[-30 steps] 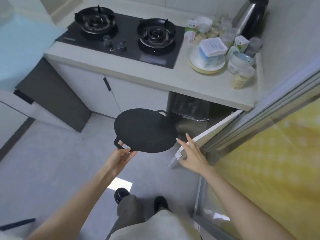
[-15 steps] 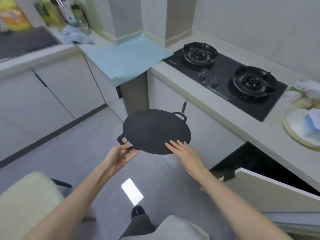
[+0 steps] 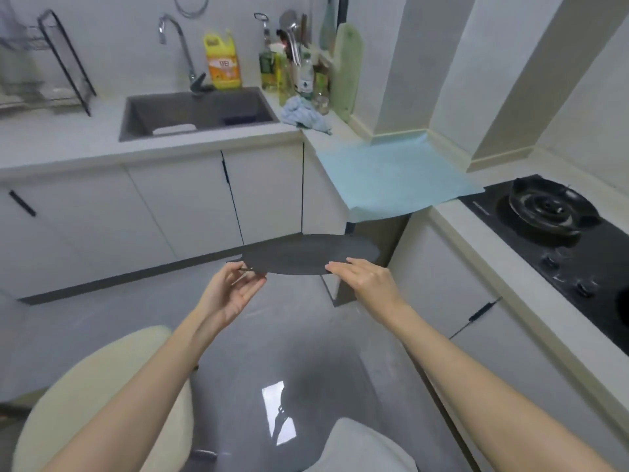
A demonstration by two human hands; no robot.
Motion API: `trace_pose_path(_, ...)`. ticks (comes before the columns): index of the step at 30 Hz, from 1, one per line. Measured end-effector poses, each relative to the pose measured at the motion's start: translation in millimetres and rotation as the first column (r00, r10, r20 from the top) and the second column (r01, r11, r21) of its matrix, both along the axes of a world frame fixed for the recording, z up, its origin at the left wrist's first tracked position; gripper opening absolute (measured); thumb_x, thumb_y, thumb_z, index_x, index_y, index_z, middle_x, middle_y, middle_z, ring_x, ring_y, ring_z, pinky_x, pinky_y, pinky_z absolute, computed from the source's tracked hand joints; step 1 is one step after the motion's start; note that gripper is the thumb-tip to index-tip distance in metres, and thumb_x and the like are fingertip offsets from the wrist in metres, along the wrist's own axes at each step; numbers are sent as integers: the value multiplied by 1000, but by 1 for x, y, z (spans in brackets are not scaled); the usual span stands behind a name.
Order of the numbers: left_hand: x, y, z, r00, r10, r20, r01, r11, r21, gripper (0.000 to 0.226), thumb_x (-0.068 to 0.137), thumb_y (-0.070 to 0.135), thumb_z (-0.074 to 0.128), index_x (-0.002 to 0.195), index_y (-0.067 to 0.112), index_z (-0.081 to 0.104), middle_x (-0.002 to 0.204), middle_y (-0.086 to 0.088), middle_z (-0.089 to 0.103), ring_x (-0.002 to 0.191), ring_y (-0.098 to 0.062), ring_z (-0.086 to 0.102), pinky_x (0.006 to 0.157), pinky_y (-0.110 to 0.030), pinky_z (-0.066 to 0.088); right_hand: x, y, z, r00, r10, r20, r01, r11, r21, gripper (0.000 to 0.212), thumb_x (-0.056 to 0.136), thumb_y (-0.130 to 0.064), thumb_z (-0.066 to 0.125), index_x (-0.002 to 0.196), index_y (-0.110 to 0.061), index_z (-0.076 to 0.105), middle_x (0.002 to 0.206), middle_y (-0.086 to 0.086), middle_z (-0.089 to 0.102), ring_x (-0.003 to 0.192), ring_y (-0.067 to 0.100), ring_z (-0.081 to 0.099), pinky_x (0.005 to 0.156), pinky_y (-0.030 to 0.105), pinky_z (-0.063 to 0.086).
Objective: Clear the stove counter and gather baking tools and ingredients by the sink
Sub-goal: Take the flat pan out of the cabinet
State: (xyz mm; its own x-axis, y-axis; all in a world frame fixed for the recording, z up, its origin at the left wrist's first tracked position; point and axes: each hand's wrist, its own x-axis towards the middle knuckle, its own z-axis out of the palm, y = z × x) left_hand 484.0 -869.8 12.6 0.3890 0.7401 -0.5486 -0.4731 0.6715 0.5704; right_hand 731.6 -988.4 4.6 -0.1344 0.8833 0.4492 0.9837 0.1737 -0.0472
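A flat round black griddle pan [image 3: 308, 253] with small loop handles hangs level over the floor in front of me. My left hand [image 3: 228, 290] pinches its near left handle. Flat along the pan's near right rim lies my right hand [image 3: 367, 280], fingers straight. The grey sink [image 3: 200, 112] with its tap [image 3: 177, 39] sits ahead at the back left. At the right edge is the black gas stove [image 3: 558, 226].
A light blue mat [image 3: 394, 175] covers the corner counter. Bottles [image 3: 289, 69], a yellow jug [image 3: 222, 61], a blue rag [image 3: 303, 115] and a green cutting board [image 3: 347, 69] crowd behind the sink. A dish rack [image 3: 44, 63] stands far left; a cream stool [image 3: 95, 396] is below left.
My view has swung left from the stove toward the sink. The pan has tipped from tilted to nearly level. My right hand has moved onto its right rim.
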Motion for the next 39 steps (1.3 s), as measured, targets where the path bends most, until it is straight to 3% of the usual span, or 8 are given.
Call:
trace_pose_path(4,-29,47,5,984,174,32,-174,985,11,15,90,11,53,76,5,56,82,-13,70,76,-25,73,75,-34,59,-20,79,15,988,153,-13,-151,986,70,60,51,21,73,102,-12,74,100,-3,74,81,23,73,66,31,60)
trace_pose_path(9,-49,110,6,939,325,108,-331,942,44,15,85,18,60,72,13,56,94,-9,70,93,-22,70,87,-40,55,-38,179,16,963,270,16,-269,951,155,44,74,6,44,93,-19,75,91,-12,74,73,15,71,55,20,52)
trace_pose_path(12,-54,153,8,894,418,162,-428,904,27,11,81,21,65,79,14,56,106,-11,68,106,-22,66,87,-38,55,-43,246,13,934,357,24,-355,914,197,43,71,13,60,97,-20,71,94,-14,71,75,16,69,49,22,52)
trace_pose_path(15,-56,193,17,851,495,176,-508,860,36,33,60,17,81,82,14,58,106,-13,70,108,-22,65,85,-36,56,-45,308,22,897,440,36,-438,875,207,43,73,11,55,97,-20,72,96,-15,72,78,16,70,50,20,51)
trace_pose_path(19,-61,244,36,756,628,184,-640,768,14,12,80,20,67,86,14,58,102,-17,71,107,-24,65,79,-35,58,-53,391,40,840,540,58,-538,814,219,47,78,9,42,100,-19,72,99,-14,72,80,16,71,54,22,53)
trace_pose_path(23,-78,290,52,676,704,215,-725,688,29,10,81,21,66,83,16,57,105,-18,70,103,-26,67,73,-33,59,-77,465,60,775,626,86,-625,739,250,48,78,9,39,98,-18,74,96,-13,73,78,16,71,55,20,52)
trace_pose_path(31,-145,375,55,577,775,258,-811,582,64,9,87,21,62,80,16,59,110,-17,68,110,-24,64,83,-32,57,-150,591,68,662,741,113,-748,644,158,54,76,11,36,105,-19,70,103,-15,71,83,18,70,45,20,46)
trace_pose_path(39,-242,482,42,529,812,247,-847,521,102,4,86,16,61,83,15,59,91,-9,73,105,-23,66,95,-32,50,-250,708,55,609,782,133,-791,611,33,68,68,7,27,112,-21,71,115,-12,69,84,22,73,48,22,54)
